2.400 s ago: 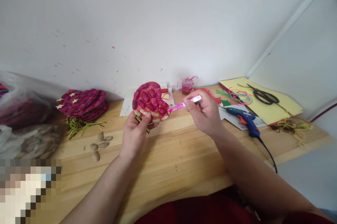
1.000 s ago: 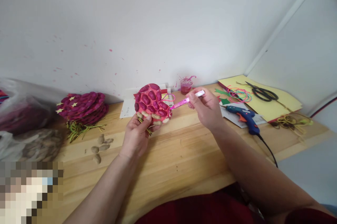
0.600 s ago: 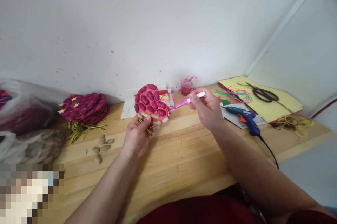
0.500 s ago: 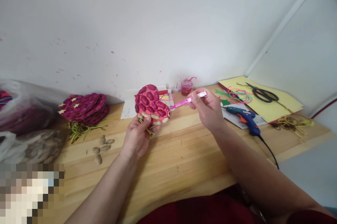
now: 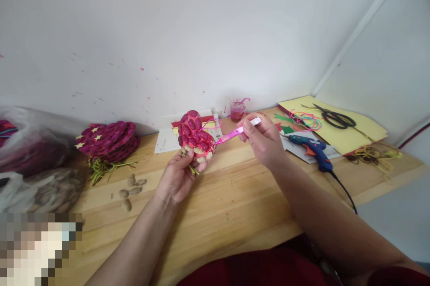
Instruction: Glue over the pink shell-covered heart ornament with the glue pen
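My left hand (image 5: 176,178) is closed on the lower edge of a round craft piece (image 5: 194,135) covered with peanut shells, most painted magenta, a few at the bottom bare. The piece is turned partly edge-on above the wooden table (image 5: 215,205). My right hand (image 5: 264,140) pinches a thin brush (image 5: 237,131) with a white end and pink-stained shaft. Its tip touches the right edge of the piece.
A stack of painted shell discs (image 5: 107,136) lies at the back left with loose peanut shells (image 5: 129,186) near it. Plastic bags (image 5: 32,165) sit far left. A paint cup (image 5: 237,110), blue glue gun (image 5: 311,148), scissors (image 5: 334,119) and yellow paper (image 5: 349,131) are at the right.
My left hand has turned the craft piece so that it faces more sideways and looks narrower. The brush tip stays at its right edge.
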{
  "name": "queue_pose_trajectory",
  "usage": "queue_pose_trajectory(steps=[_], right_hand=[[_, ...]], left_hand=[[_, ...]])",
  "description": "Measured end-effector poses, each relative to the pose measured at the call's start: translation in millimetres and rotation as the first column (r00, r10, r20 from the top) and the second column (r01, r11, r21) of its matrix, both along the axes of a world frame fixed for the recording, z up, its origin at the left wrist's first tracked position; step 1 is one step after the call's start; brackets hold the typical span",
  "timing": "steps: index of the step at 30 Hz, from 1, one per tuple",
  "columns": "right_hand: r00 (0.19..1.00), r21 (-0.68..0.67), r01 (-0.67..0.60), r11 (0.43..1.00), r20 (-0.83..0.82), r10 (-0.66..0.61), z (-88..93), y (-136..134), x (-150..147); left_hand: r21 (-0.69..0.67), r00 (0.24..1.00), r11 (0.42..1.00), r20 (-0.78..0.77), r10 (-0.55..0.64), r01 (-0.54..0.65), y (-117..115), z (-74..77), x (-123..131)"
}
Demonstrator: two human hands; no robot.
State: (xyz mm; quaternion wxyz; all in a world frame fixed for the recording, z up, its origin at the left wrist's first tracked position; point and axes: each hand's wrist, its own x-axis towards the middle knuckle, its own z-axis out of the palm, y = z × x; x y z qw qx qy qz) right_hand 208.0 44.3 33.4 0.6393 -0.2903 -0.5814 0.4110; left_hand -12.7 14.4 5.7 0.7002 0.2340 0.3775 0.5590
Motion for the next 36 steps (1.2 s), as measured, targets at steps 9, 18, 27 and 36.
queue_pose_trajectory(steps=[9, 18, 27, 36], right_hand=[[0.997, -0.025, -0.042, 0.999, -0.07, 0.04, 7.0, -1.9, -1.1], [0.99, -0.007, -0.071, 0.997, -0.12, 0.069, 4.6, 0.6, 2.6], [0.98, -0.011, -0.085, 0.996, -0.183, 0.082, 6.0, -1.3, -0.4], [0.987, 0.001, -0.062, 0.998, -0.148, 0.062, 5.0, -0.8, 0.8]], left_hand=[[-0.069, 1.0, 0.997, 0.007, -0.026, 0.027, -1.4, 3.9, 1.6], [-0.081, 0.998, 0.995, 0.017, -0.057, 0.059, -2.8, 5.6, 2.4], [-0.089, 0.994, 0.991, 0.034, -0.101, 0.103, -3.0, 6.7, 0.8], [-0.088, 0.994, 0.991, 0.032, -0.103, 0.105, -2.7, 6.6, 0.5]])
